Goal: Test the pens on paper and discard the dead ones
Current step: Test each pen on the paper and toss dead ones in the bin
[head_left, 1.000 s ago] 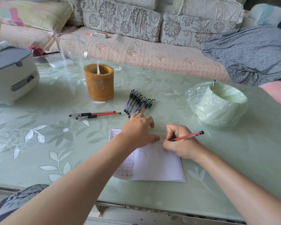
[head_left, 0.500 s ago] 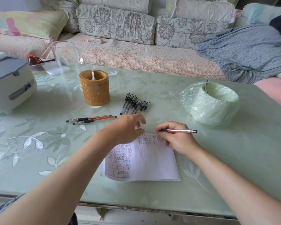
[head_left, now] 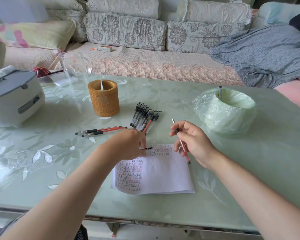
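One red pen (head_left: pixel 184 150) slants through right grip (head_left: pixel 194 142); left grip (head_left: pixel 128 142) pinches cap (head_left: pixel 148 148).

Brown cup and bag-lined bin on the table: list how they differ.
The brown cup is a bare, textured cylinder; the bag-lined bin is wrapped in pale green plastic. The cup is narrower, left of the pen pile; the bin is wider, to its right. A pen stands in the bin; a pale object shows in the cup. Both stand upright and open-topped.
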